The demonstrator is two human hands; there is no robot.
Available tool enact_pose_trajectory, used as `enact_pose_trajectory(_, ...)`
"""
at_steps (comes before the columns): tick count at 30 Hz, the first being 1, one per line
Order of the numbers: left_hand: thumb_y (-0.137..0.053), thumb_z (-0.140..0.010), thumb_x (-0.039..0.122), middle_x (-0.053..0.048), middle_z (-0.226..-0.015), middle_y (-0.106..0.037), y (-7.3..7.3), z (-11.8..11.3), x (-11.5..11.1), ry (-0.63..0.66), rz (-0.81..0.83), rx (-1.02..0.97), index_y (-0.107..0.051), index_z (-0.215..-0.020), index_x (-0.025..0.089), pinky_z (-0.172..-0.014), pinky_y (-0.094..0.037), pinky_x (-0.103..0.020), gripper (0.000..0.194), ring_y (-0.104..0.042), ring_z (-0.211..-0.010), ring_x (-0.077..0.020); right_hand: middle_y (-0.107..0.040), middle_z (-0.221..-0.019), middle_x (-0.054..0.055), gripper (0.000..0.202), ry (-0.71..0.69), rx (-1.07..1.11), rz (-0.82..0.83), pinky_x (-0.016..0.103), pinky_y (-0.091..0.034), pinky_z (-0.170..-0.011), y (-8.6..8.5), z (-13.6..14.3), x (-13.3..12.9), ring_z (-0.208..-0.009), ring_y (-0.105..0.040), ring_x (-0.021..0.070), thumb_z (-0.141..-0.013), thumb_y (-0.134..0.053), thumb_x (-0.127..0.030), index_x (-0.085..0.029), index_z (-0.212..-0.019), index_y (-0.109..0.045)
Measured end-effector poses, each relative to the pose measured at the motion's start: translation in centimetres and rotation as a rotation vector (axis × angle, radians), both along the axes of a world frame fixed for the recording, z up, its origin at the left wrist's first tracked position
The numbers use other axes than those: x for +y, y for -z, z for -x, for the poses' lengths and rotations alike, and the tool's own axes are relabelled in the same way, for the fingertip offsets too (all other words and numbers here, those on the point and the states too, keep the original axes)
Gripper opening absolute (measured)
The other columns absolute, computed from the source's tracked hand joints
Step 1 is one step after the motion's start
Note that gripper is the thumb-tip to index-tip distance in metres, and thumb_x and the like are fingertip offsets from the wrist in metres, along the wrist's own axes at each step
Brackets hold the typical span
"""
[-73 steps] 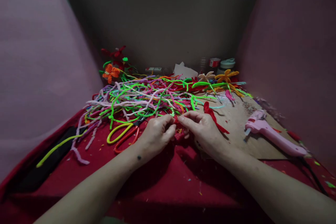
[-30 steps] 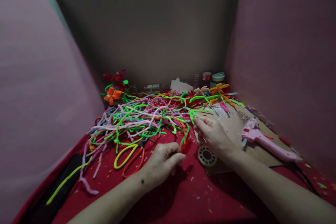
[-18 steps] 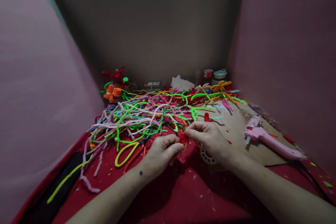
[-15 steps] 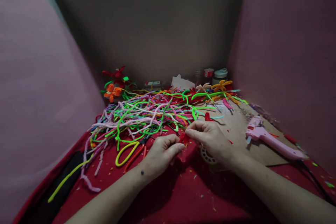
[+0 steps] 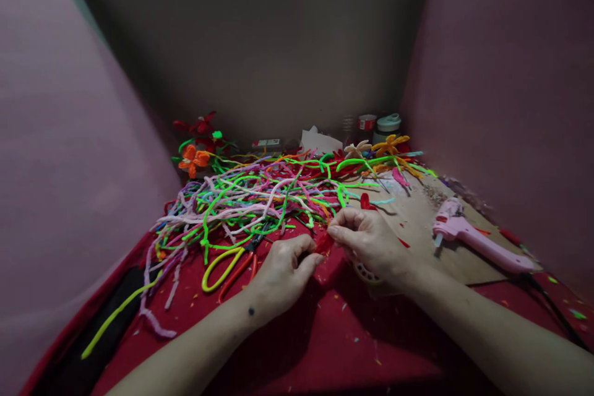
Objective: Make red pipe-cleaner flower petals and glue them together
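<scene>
A short red pipe cleaner (image 5: 323,243) spans the small gap between my two hands, above the red cloth. My left hand (image 5: 290,266) pinches one end of it between thumb and fingers. At its other end, my right hand (image 5: 366,238) is closed with thumb and forefinger together. How the red piece is bent is hard to make out against the cloth. Under my right hand lies a round holed disc (image 5: 366,273), partly covered. Scissors with yellow and red handles (image 5: 223,269) rest left of my left hand.
A tangled heap of coloured pipe cleaners (image 5: 250,198) spreads behind my hands. On a cardboard sheet (image 5: 417,223) at right lies a pink glue gun (image 5: 477,241) with its cord. Pipe-cleaner flowers, orange (image 5: 193,161) and yellow (image 5: 390,145), and a lidded cup (image 5: 388,127) stand at the back.
The view has shifted slightly, so the scene sits a little higher and further left. Both hands keep their pinch on the red pipe cleaner, almost unmoved.
</scene>
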State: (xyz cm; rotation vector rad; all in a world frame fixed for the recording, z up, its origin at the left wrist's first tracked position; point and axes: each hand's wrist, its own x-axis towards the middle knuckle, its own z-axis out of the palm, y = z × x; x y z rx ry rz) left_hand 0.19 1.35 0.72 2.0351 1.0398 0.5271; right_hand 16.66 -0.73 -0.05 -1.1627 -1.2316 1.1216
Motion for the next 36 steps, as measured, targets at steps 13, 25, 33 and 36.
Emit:
enact_pose_trajectory(13, -0.052, -0.077, 0.029, -0.002, -0.053, -0.062, -0.4, 0.5, 0.3, 0.000, 0.549, -0.243, -0.051, -0.071, 0.015, -0.040, -0.037, -0.021, 0.016, -0.049, -0.037, -0.0097, -0.048, -0.055, -0.007, 0.019, -0.124, 0.132, 0.062, 0.017, -0.027, -0.038, 0.6, -0.7, 0.2, -0.041, -0.036, 0.0034, -0.073, -0.062, -0.034, -0.016, -0.074, -0.056)
enact_pose_trajectory(25, -0.049, -0.081, 0.026, 0.000, -0.058, -0.056, -0.8, 0.5, 0.6, 0.132, 0.262, -0.026, -0.060, -0.078, 0.013, -0.046, -0.043, -0.020, 0.017, -0.052, -0.047, -0.0091, -0.053, -0.049, -0.005, 0.018, -0.285, 0.233, 0.163, 0.018, -0.032, -0.034, 1.9, -0.1, 0.0, -0.035, -0.043, 0.0057, -0.074, -0.061, -0.032, -0.015, -0.069, -0.057)
enact_pose_trajectory(33, -0.044, -0.079, 0.010, -0.002, -0.074, -0.061, -0.8, 0.8, 0.4, 0.230, -0.252, 0.071, -0.064, -0.083, 0.013, -0.065, -0.041, -0.021, 0.020, -0.054, -0.067, -0.0110, -0.052, -0.045, -0.005, 0.022, -0.265, 0.327, 0.223, 0.016, -0.038, -0.035, 1.5, -0.1, 0.1, -0.035, -0.044, 0.0052, -0.067, -0.068, -0.033, -0.014, -0.063, -0.055)
enact_pose_trajectory(36, -0.043, -0.075, 0.006, -0.001, -0.072, -0.061, -0.6, 0.7, 0.1, 0.198, -0.307, 0.104, -0.064, -0.081, 0.013, -0.064, -0.039, -0.021, 0.023, -0.053, -0.066, -0.0107, -0.054, -0.047, -0.005, 0.020, -0.304, 0.383, 0.228, 0.017, -0.042, -0.035, 1.7, 0.0, 0.0, -0.036, -0.046, 0.0055, -0.067, -0.068, -0.030, -0.014, -0.064, -0.057)
